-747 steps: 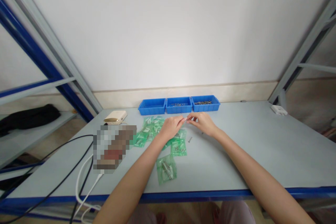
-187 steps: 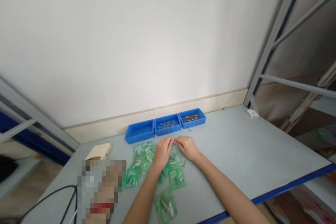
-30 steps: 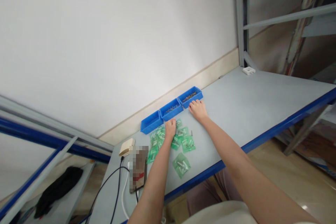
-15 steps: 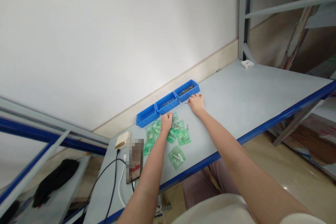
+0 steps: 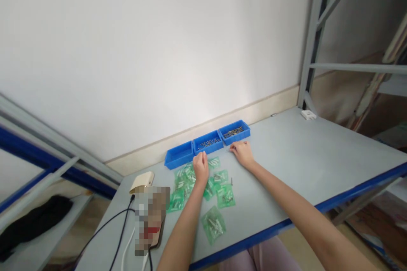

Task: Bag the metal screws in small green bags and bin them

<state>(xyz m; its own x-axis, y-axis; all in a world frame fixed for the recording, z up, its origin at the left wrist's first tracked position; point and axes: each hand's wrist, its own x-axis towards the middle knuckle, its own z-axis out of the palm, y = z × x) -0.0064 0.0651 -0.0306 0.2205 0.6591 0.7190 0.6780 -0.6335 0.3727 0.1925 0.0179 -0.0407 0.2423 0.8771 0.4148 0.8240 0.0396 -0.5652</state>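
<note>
My left hand [image 5: 201, 168] is closed above the green plastic bags [image 5: 184, 180], in front of the middle blue bin [image 5: 208, 142]. Its curled fingers hide whatever may be in them. To the right, my right hand [image 5: 242, 153] is low over the table, fingertips pinched at a small metal screw [image 5: 228, 150] just in front of the right blue bin [image 5: 235, 131]. Small metal pieces lie in both of these bins. Several bags contain pale plugs and metal screws. One bag [image 5: 213, 224] lies apart, near the table edge. Another loose screw [image 5: 231, 181] rests beside the bags.
A third blue bin [image 5: 179, 155] stands at the left end of the row, against the wall. On the left of the table [image 5: 286, 165] are a cream box [image 5: 142, 181], a blurred phone [image 5: 155, 224] and cables. A white block [image 5: 308, 114] sits far right, by the metal frame.
The head view has tilted, so the table and bins appear lower and more level. Both hands stay in nearly the same places, the right still at the screw by the bins.
</note>
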